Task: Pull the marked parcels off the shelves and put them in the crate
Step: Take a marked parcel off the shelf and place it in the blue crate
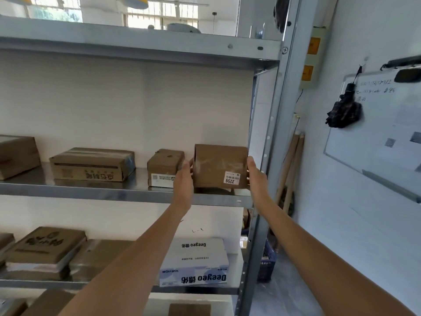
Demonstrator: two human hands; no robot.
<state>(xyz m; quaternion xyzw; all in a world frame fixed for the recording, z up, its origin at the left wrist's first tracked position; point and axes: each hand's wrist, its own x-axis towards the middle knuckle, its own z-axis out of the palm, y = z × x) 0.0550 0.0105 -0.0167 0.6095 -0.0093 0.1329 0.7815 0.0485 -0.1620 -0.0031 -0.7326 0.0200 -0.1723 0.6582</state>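
A brown cardboard parcel point(219, 166) with a white label reading 2259 sits at the right end of the middle metal shelf point(114, 192), slightly raised at its front. My left hand point(184, 179) presses its left side and my right hand point(256, 176) presses its right side, so both hands clasp it. A blue crate point(266, 263) shows partly on the floor behind the shelf's right post.
Other cardboard boxes point(92, 164) and a small labelled box point(164, 167) line the same shelf. A white Deeyeo box point(193, 262) and flat parcels lie on the shelf below. The steel post point(268, 156) stands right of the parcel; a whiteboard point(376, 124) hangs on the right wall.
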